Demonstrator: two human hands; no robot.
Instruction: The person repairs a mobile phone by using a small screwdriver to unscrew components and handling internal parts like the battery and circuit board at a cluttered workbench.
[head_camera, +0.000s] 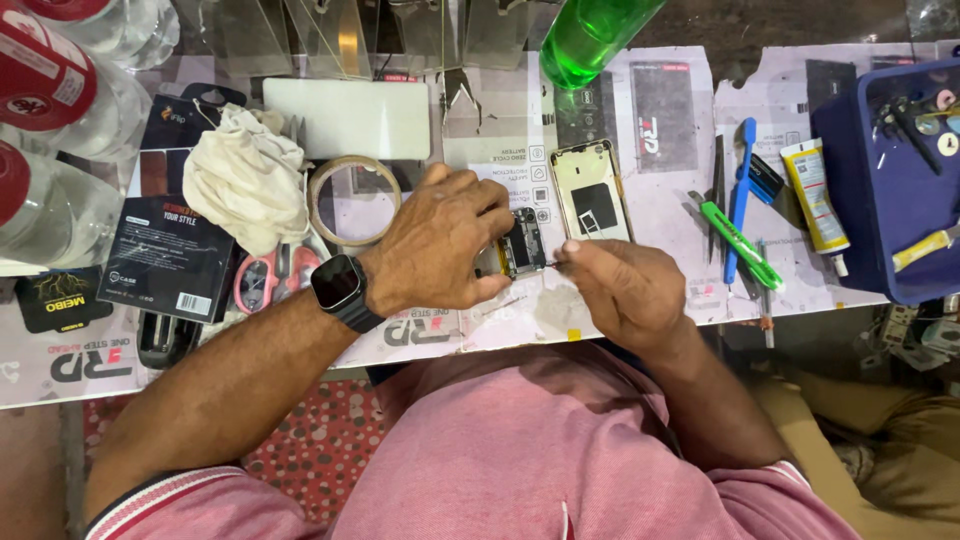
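Now we pin the opened phone (520, 243) to the bench mat (640, 300) with our left hand (440, 240); our right hand (625, 285) pinches a thin tool against its edge.

The person wore a pink short-sleeved shirt (560, 450) (its cuffs edged with dark and white stripes). Just above the shirt's left cuff, further along the bare forearm, sat a black square-faced watch (340, 287) on a dark strap.

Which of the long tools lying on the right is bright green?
The green-handled tool, lying slanted nearest the right hand. The blue tool crossing it is blue, and the thin tweezers beside them are dark metal.
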